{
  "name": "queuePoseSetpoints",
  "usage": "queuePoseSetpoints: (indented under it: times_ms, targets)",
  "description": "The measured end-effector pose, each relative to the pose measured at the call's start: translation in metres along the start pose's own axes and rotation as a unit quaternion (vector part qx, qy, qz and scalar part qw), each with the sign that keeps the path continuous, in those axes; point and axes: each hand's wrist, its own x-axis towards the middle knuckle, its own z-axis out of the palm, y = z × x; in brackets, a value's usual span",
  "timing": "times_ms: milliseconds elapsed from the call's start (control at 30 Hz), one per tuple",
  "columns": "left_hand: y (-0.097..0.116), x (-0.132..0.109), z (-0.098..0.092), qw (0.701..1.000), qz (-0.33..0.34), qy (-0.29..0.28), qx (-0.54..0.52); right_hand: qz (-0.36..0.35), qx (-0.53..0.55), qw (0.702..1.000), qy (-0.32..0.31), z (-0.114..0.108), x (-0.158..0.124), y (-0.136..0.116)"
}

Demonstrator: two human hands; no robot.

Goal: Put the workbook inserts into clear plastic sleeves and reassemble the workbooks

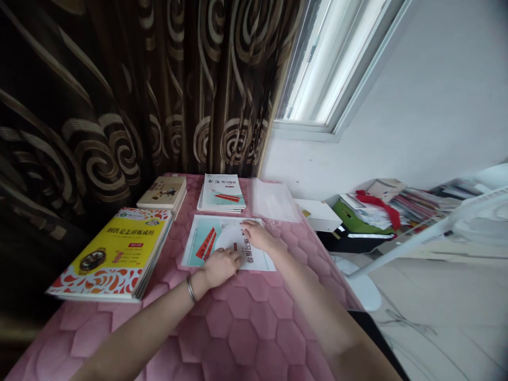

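Note:
A workbook (208, 238) in a clear plastic cover lies sideways on the pink quilted surface. Its front is white and teal with a red design. My left hand (223, 266), with a metal bangle at the wrist, is curled over the workbook's near edge; its fingertips are partly hidden. Farther up, my right hand (257, 235) lies on the workbook's right half, fingers stretched out and touching the cover. Just beyond stands a small stack of similar booklets (223, 190). A sheet of clear plastic covers (275, 200) lies to the right of that stack.
At left is a pile of books with a yellow cover (127, 238), and behind it a stack of beige books (163, 193). A patterned curtain (190, 84) hangs behind. Past the right edge are a white box (317, 214), a green folder (357, 219) and a white stand (363, 288).

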Motion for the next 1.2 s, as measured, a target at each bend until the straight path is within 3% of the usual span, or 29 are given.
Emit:
queuePoseSetpoints:
  times_ms: [200,367,533,633,733,900,1033,1200]
  targets:
    - [0.014,-0.006,-0.002,0.996,0.047,-0.042,0.061,0.048,-0.019,0.997,-0.059,0.008,0.056,-0.01]
    - [0.015,-0.022,0.001,0.996,0.019,-0.053,0.073,0.072,-0.017,0.995,-0.069,0.009,0.067,-0.012]
    - [0.0,-0.068,0.012,0.999,-0.022,0.034,0.012,0.082,0.026,0.993,-0.077,0.007,0.038,0.003]
    - [-0.012,-0.094,0.021,0.991,-0.067,0.116,-0.004,0.086,0.059,0.992,-0.074,0.009,0.003,0.011]
    - [-0.028,-0.105,0.023,0.982,-0.099,0.163,-0.017,0.1,0.09,0.99,-0.051,0.016,-0.036,0.013]
    - [-0.062,-0.086,0.019,0.967,-0.183,0.175,-0.042,0.129,0.13,0.983,0.025,0.029,-0.072,0.011]
    - [-0.083,-0.063,0.024,0.947,-0.248,0.196,-0.063,0.132,0.133,0.978,0.088,0.039,-0.075,0.008]
    - [-0.092,-0.053,0.039,0.929,-0.263,0.228,-0.121,0.153,0.096,0.976,0.125,0.05,-0.072,0.006]
